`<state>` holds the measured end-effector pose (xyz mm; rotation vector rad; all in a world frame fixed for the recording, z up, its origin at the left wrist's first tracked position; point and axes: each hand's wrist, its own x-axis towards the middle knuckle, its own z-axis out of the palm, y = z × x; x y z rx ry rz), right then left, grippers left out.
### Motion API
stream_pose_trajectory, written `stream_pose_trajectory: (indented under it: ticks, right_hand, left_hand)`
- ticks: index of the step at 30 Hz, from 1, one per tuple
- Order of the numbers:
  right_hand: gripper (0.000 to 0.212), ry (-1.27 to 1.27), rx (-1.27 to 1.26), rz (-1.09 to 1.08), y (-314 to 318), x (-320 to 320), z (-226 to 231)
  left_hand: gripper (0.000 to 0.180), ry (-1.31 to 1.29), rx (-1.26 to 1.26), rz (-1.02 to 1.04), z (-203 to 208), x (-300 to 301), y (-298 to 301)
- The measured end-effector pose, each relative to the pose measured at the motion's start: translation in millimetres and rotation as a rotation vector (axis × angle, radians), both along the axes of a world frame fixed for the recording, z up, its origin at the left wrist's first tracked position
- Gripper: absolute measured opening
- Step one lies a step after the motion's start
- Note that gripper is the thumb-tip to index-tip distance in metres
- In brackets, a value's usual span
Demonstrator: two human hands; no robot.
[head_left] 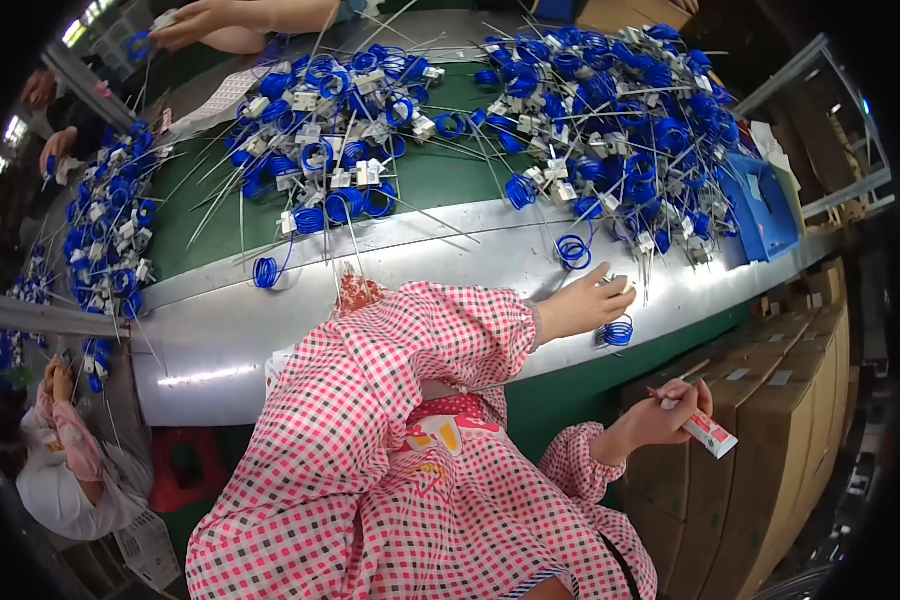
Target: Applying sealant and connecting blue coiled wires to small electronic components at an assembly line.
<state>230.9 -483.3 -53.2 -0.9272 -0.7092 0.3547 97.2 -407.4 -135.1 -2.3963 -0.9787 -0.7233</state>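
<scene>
My left hand (582,305) reaches across to the right at the near edge of the metal bench. Its fingers are curled together on a part with a blue coiled tube (617,331), whose coil hangs just below them; the gripped end is mostly hidden. Lower and further right, past the bench edge, my right hand (665,412) is closed around a small white and red squeeze tube (711,436). Just beyond my left hand, another blue coil (573,252) lies on the metal strip, beside a large heap of blue coils with white connectors and thin metal rods (610,120).
A second heap (320,150) lies on the green mat (200,210). At the right stand a blue bin (760,205) and stacked cardboard boxes (770,420). Other people's hands work at the far side (195,22) and left (58,380). A red stool (185,465) stands below the bench.
</scene>
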Motion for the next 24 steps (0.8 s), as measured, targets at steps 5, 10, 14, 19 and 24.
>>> stream_pose_trajectory:
  ticks: [5,10,14,19,24]
  right_hand:
    - [0.012,-0.051,-0.008,-0.015,-5.0,1.7,4.0]
    - [0.012,-0.059,-0.029,-0.046,-14.1,-2.7,13.5]
    - [0.011,-0.059,-0.009,-0.030,-16.0,-5.5,11.6]
    - [0.013,-0.073,-0.043,0.040,-9.9,-22.3,12.5]
    - [0.021,0.022,0.014,0.200,2.0,-52.5,15.3]
  left_hand:
    - [0.023,-0.019,-0.086,0.260,-9.6,9.6,36.2]
    - [0.026,0.168,-0.144,0.555,-2.9,3.9,53.0]
    - [0.024,-0.117,0.055,0.313,9.6,-26.6,22.8]
    - [0.006,-0.487,0.049,0.500,37.1,-135.2,-2.1]
    - [0.022,-0.157,-0.225,0.973,14.5,-265.3,-51.3]
